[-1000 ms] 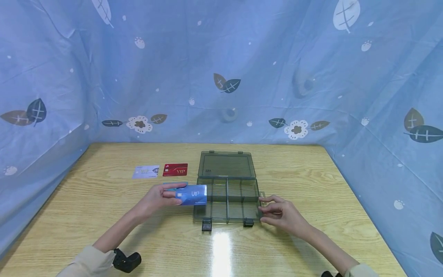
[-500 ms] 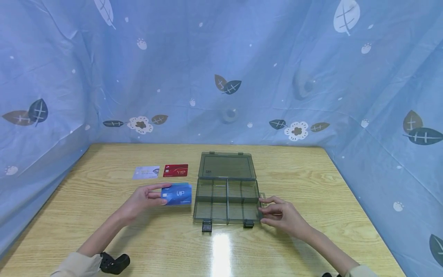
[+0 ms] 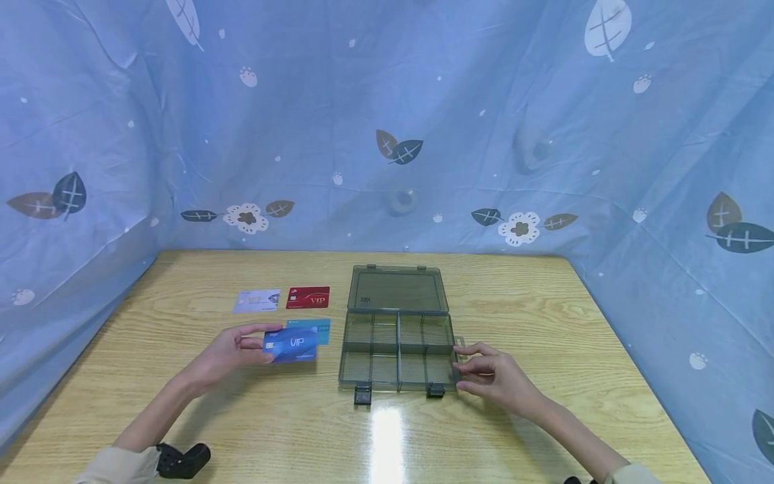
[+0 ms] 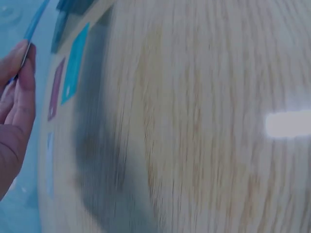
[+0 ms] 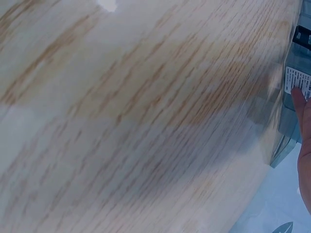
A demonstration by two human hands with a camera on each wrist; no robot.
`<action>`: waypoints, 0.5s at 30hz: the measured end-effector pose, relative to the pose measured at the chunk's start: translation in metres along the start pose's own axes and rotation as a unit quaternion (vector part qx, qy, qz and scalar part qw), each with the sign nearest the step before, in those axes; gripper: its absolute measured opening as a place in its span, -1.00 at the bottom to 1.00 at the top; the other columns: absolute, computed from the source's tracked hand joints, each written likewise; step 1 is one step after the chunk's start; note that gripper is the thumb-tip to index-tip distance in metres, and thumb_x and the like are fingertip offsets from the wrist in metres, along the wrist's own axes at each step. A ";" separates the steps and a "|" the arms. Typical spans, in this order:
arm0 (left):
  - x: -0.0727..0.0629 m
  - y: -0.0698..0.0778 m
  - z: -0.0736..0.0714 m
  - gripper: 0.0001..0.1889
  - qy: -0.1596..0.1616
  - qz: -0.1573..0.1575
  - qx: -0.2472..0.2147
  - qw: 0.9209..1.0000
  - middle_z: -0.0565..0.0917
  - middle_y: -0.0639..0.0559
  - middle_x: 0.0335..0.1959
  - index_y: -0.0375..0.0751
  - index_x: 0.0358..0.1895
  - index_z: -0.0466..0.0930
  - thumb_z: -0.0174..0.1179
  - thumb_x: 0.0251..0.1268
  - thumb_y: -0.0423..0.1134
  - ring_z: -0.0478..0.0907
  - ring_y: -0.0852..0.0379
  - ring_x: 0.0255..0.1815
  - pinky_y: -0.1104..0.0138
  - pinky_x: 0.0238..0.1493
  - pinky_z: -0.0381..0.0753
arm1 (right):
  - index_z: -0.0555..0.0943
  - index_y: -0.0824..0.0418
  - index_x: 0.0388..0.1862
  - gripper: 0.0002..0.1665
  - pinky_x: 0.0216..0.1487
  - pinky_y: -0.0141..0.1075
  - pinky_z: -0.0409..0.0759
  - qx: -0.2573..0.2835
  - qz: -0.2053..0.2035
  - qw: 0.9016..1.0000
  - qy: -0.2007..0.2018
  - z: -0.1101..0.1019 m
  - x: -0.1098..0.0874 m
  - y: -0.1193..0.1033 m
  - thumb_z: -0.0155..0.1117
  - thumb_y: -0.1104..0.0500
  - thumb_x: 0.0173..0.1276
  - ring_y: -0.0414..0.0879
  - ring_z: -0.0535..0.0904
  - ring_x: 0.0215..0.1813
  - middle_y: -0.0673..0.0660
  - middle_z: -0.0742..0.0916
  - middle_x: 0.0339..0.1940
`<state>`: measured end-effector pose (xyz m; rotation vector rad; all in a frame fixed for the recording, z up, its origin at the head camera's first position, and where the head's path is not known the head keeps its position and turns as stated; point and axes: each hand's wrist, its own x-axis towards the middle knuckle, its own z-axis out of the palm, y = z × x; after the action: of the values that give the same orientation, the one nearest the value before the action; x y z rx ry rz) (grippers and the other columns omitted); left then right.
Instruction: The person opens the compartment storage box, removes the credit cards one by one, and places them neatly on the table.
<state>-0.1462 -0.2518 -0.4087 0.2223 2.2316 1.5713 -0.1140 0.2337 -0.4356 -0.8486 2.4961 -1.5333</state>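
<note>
In the head view my left hand [image 3: 232,353] pinches a blue VIP card [image 3: 295,344] between thumb and fingers. The card is held up left of the box, overlapping a teal card [image 3: 322,328] on the table. In the left wrist view the blue card [image 4: 35,22] shows edge-on at the fingertips. A smoky clear compartment box [image 3: 398,366] lies with its lid [image 3: 397,291] folded back and its sections empty. My right hand [image 3: 500,380] rests its fingertips against the box's right side. The right wrist view shows a finger at a white label [image 5: 297,80] there.
A red VIP card [image 3: 308,297] and a silver-white VIP card [image 3: 256,301] lie behind the left hand. Two dark latches [image 3: 363,395] stick out at the box's front. Blue patterned cloth [image 3: 338,121] surrounds the wooden table [image 3: 520,289].
My left hand has carried the blue card left, away from the box's left edge, exposing more of the teal card. My right hand stays at the box's side.
</note>
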 end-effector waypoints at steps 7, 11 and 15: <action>-0.005 -0.014 -0.016 -0.36 -0.020 0.010 -0.009 1.000 0.65 -0.23 -0.05 -0.43 0.37 0.23 0.25 0.28 -0.29 0.57 0.18 -0.12 0.39 -0.12 0.53 | 0.67 0.48 -0.17 -0.71 -0.10 -0.30 0.62 0.002 -0.003 1.000 -0.001 0.000 0.000 0.000 0.41 0.29 0.18 0.13 0.64 -0.02 0.44 0.53 0.10; -0.007 -0.018 -0.023 -0.36 -0.025 0.011 -0.007 1.000 0.62 -0.27 0.00 -0.45 0.38 0.20 0.21 0.31 -0.29 0.57 0.19 -0.09 0.39 -0.11 0.53 | 0.67 0.47 -0.18 -0.71 -0.10 -0.33 0.62 -0.004 0.003 1.000 0.002 0.000 0.000 0.001 0.42 0.29 0.17 0.11 0.65 -0.03 0.42 0.54 0.09; -0.007 -0.023 -0.031 -0.36 -0.029 0.009 0.000 1.000 0.58 -0.30 0.07 -0.42 0.39 0.20 0.21 0.32 -0.28 0.56 0.18 -0.03 0.39 -0.08 0.53 | 0.67 0.46 -0.18 -0.71 -0.10 -0.35 0.61 -0.004 0.008 1.000 0.004 -0.001 0.000 0.004 0.42 0.29 0.16 0.08 0.65 -0.03 0.40 0.55 0.10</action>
<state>-0.1496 -0.2892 -0.4199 0.2863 2.1916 1.5531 -0.1157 0.2359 -0.4382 -0.8246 2.5091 -1.5259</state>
